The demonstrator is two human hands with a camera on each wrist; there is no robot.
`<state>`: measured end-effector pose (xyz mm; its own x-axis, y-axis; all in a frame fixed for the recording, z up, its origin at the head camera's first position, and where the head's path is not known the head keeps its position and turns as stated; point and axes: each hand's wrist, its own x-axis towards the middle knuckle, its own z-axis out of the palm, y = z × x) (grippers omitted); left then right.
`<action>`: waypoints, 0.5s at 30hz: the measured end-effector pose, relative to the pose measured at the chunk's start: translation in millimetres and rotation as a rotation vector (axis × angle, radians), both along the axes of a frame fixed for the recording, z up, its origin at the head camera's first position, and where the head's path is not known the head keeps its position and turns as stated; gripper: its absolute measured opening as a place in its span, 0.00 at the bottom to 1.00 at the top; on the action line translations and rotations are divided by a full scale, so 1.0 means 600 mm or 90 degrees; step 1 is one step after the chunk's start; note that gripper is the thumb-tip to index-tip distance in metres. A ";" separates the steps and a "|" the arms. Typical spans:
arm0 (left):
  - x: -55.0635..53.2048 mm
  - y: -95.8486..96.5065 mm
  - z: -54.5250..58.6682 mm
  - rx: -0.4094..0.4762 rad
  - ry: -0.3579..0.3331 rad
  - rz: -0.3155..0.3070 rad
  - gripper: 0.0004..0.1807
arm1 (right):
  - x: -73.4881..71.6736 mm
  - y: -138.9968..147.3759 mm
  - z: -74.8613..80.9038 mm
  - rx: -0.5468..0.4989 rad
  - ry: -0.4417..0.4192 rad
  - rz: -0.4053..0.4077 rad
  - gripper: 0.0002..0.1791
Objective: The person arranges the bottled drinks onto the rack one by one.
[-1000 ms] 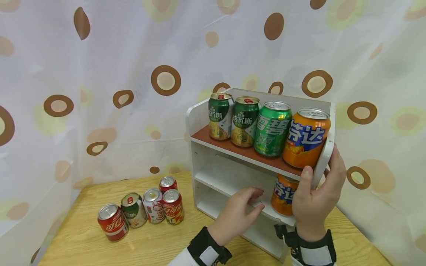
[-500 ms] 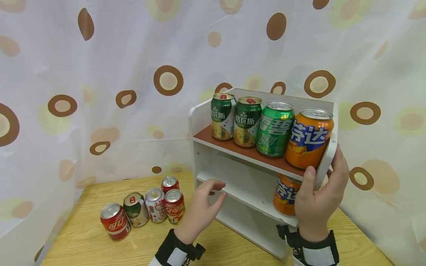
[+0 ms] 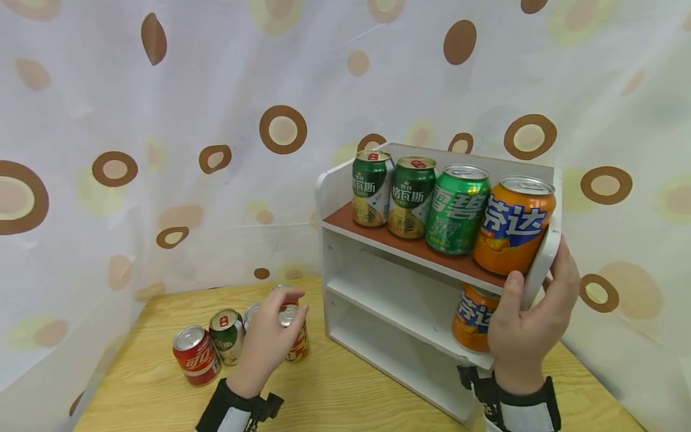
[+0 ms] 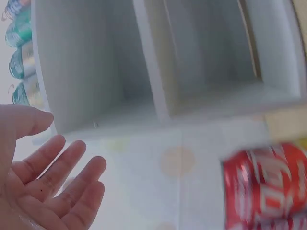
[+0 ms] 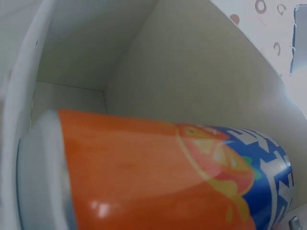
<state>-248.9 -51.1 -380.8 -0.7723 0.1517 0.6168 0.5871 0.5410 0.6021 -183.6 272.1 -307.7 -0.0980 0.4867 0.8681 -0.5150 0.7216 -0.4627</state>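
Right hand point(image 3: 531, 327) clasps the white shelf unit point(image 3: 383, 285) by its right side panel point(image 3: 546, 255), thumb at the front edge. The upper orange can point(image 3: 513, 231) stands just above that thumb; the lower orange can point(image 3: 471, 318) is partly behind the hand. Left hand point(image 3: 270, 336) is released, fingers relaxed, partly hiding the clustered cans point(image 3: 228, 342) on the wooden table point(image 3: 345, 393).
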 end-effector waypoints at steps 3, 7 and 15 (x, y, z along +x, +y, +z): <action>-0.001 -0.028 -0.005 -0.012 -0.003 0.031 0.14 | 0.002 -0.003 0.004 -0.003 0.002 -0.001 0.29; 0.002 -0.067 -0.014 -0.034 -0.045 0.083 0.13 | 0.006 -0.008 0.009 -0.004 0.001 -0.003 0.29; 0.005 -0.139 -0.036 -0.059 -0.035 0.177 0.22 | 0.009 -0.014 0.010 -0.001 0.008 -0.003 0.29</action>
